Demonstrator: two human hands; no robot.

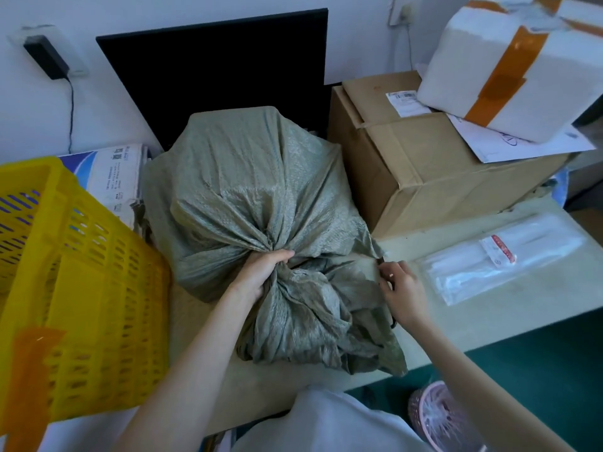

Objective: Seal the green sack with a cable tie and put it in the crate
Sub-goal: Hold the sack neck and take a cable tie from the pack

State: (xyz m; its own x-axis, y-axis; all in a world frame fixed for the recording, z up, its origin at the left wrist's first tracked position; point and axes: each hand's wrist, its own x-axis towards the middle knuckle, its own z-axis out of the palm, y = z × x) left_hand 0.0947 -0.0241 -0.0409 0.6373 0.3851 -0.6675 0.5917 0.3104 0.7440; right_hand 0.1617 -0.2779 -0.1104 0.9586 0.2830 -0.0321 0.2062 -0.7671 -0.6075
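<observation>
Green sack (248,190) sitting on the tabletop (489,308), right beside the yellow crate (81,288). Left grip (261,272) bunched tight round the gathered neck. Right grip (399,288) pinching a thin black cable tie (381,264) at the sack's edge. Cardboard box (424,171) just behind.

In front of me stands a pale wall (182,8) with a black panel (222,70) leaning on it. Far left, a black adapter (47,62) sits in a wall socket, its cord hanging down. My pale counter (489,324) runs right, over a dark green floor (538,386). Near right on the floor is a pink basket (437,415). The light is dim and bluish.
</observation>
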